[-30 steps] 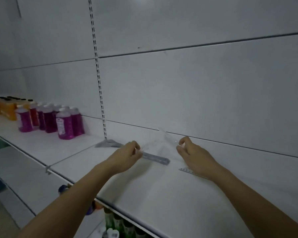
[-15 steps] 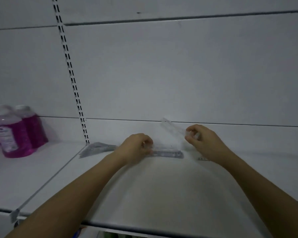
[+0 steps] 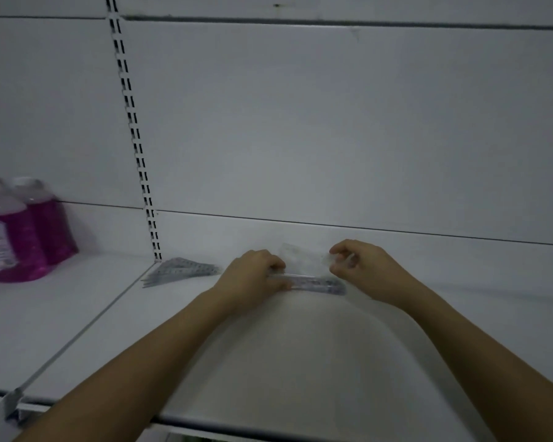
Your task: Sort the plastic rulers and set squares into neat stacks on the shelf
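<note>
**Both hands on the ruler stack, mid-shelf**

Biggest thing here is the white back panel (image 3: 332, 122) with its slotted upright strip (image 3: 134, 135) running down it. Below that is the white shelf (image 3: 268, 352), which is my landmark for everything else.

At the shelf's far left stand two bottles of pink liquid (image 3: 23, 231), pushed back toward the panel. Both forearms reach in from the shelf's front edge toward its back.

The left hand (image 3: 253, 275) sits near the back of the shelf, about the middle, fingers curled and pinching the left end of a stack of clear rulers (image 3: 316, 283) that lies flat on the shelf, running left to right. The right hand (image 3: 364, 269) is just right of that stack, thumb and fingertips closed on a clear plastic piece (image 3: 304, 258) held up behind the rulers, tilted. It's so see-through and blurry I can't tell if it's a ruler or a set square, or whether its lower edge touches the stack.

Left of the left hand, right at the foot of the upright strip, a fanned pile of grey set squares (image 3: 179, 271) lies on the shelf, well apart from the rulers.
</note>
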Available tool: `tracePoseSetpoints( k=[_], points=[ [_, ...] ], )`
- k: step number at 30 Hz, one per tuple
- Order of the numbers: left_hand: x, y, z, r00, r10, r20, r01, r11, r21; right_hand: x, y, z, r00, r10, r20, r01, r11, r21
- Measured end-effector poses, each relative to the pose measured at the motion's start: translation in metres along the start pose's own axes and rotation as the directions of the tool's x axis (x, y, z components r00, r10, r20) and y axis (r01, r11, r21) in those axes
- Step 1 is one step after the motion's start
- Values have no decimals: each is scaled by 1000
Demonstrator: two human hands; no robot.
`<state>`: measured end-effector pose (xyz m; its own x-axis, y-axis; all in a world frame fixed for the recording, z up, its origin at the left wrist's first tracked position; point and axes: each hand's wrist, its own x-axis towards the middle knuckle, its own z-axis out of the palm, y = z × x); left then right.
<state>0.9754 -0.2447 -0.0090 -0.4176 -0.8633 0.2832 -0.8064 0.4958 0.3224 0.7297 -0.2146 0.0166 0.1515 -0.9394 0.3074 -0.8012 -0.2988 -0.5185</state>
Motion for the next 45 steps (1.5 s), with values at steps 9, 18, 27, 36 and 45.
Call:
tracePoseSetpoints(
  k=[9, 18, 27, 36, 45],
  points=[
    [-90, -19, -4, 993, 97, 74, -94, 995, -43, 27, -20, 42, 983, -68, 170, 80, 995, -65],
    [-92, -25, 1, 994, 99, 37, -96, 992, -77, 36, -22, 55, 963, -43, 264, 79, 989, -128],
    [-90, -29, 2, 993, 108, 40, -103, 988, -112, 35, -33, 62, 974, -37, 223, 74, 985, -158],
    [-84, -14, -6, 997, 40, 72, -39, 999, -16, 8, -47, 39, 989, 23, 144, 4, 982, -187],
    [-34, 118, -1, 990, 3, 144, -6, 1000, 16, -83, -13, -60, 975, 216, 45, -185, 912, -366]
  ],
)
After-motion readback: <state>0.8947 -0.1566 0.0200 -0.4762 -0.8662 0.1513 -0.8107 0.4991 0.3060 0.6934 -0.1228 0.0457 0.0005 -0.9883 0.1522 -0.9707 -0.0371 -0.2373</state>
